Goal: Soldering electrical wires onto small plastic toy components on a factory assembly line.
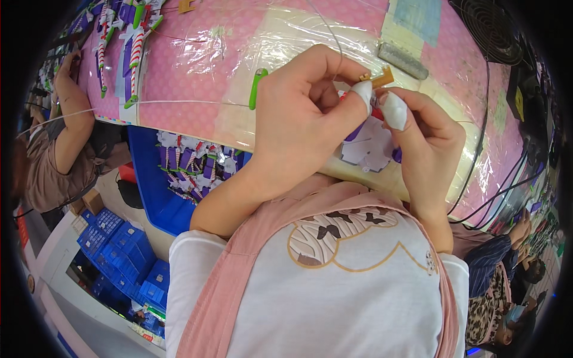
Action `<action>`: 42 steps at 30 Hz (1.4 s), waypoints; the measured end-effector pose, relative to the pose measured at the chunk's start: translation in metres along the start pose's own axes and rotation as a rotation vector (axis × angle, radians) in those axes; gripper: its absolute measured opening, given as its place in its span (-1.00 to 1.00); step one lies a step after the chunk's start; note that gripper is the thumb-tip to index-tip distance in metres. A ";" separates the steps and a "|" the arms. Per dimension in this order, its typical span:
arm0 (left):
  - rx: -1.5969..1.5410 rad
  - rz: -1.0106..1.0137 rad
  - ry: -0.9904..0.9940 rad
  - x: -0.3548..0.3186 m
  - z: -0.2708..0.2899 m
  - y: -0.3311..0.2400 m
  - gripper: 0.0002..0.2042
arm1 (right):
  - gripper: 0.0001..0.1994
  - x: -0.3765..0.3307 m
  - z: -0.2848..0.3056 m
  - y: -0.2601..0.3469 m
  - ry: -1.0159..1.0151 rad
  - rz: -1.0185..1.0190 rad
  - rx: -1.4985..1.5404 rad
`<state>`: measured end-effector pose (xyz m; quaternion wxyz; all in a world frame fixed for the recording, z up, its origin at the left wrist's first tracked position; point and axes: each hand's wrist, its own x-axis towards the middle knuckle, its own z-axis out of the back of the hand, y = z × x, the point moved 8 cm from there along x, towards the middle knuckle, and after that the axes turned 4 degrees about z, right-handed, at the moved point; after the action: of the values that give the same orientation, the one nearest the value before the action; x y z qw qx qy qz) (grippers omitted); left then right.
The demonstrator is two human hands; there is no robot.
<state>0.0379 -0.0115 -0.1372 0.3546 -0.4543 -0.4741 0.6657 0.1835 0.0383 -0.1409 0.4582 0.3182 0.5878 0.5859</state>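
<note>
In the centre of the frame the left hand (pixel 301 113) and the right hand (pixel 421 137) are close together, fingertips almost touching, both pinched on a small toy piece (pixel 371 140) of white, purple and red, with a little tan clip (pixel 380 77) on top. White tape covers two fingertips (pixel 394 110). A green peg (pixel 257 86) lies just left on the pink table (pixel 179 71). A blue bin (pixel 158 197) at lower left holds similar pieces; a grey block (pixel 403 59) lies at upper right.
</note>
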 end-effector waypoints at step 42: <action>0.096 -0.106 -0.007 -0.006 0.002 -0.008 -0.90 | -0.84 -0.005 -0.012 0.001 0.022 -0.086 0.026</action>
<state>0.0381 -0.0156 -0.1275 0.4089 -0.4087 -0.4663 0.6695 0.1739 0.0289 -0.1400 0.4725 0.2922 0.6135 0.5612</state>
